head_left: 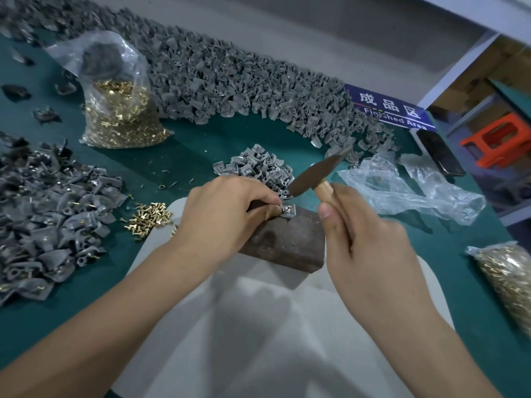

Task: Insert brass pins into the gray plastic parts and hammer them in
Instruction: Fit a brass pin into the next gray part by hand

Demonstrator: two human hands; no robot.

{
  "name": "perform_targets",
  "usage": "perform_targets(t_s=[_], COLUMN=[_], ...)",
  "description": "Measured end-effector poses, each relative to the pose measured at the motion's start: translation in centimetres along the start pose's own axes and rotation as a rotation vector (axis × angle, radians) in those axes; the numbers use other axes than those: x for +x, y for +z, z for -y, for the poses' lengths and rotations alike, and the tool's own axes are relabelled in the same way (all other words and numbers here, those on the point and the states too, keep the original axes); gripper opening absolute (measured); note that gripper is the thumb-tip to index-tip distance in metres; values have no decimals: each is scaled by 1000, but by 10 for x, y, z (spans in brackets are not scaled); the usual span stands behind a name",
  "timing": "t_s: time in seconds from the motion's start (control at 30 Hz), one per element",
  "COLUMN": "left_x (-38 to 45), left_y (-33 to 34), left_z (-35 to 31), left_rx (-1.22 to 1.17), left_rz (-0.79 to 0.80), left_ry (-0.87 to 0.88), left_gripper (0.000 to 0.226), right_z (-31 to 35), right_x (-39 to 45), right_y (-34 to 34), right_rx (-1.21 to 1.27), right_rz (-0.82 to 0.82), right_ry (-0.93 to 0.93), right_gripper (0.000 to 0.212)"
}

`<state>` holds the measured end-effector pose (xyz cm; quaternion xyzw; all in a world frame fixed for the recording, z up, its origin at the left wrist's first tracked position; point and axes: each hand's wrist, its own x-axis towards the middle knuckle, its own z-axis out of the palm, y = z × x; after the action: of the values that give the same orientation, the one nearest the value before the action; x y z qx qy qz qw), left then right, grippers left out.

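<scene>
from my seat i see two bare forearms coming in from the bottom edge, with no sleeves, gloves, watch or rings on them. the left hand (227,214) has short, plain nails without polish. the right hand (365,239) shows a broad thumb with a short, plain nail too. the wrists are bare, and i see no bands or marks on either arm.

Around your grip on the block (287,239), a parts heap (255,168) crowds behind; pins (149,215) lie left; the near side stays open.
</scene>
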<state>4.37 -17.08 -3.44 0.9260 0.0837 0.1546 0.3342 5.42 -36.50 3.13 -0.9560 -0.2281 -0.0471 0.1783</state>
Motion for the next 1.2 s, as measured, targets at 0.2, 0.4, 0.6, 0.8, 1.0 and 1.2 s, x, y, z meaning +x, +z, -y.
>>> perform_targets(t_s=[0.2, 0.4, 0.6, 0.8, 1.0, 1.2], left_x=[-1, -2, -1, -1, 0, 1], left_y=[1, 0, 0, 1, 2, 2], left_z=[-1, -2, -2, -1, 0, 2], left_rx=[15, 8, 13, 14, 17, 32], left_rz=[-12, -29, -16, -14, -15, -6], left_ry=[13, 25, 28, 26, 38, 28], left_gripper=[11, 12, 10, 11, 9, 10], right_z=[-1, -6, -4, -2, -3, -11], right_x=[1, 4, 4, 1, 1, 8], right_y=[-2, 1, -1, -2, 1, 0], right_rx=[34, -4, -72, -27, 80, 53], right_rz=[-75, 10, 110, 57, -82, -23], right_ry=[6, 11, -1, 6, 22, 54], right_gripper=[25, 25, 23, 22, 23, 23])
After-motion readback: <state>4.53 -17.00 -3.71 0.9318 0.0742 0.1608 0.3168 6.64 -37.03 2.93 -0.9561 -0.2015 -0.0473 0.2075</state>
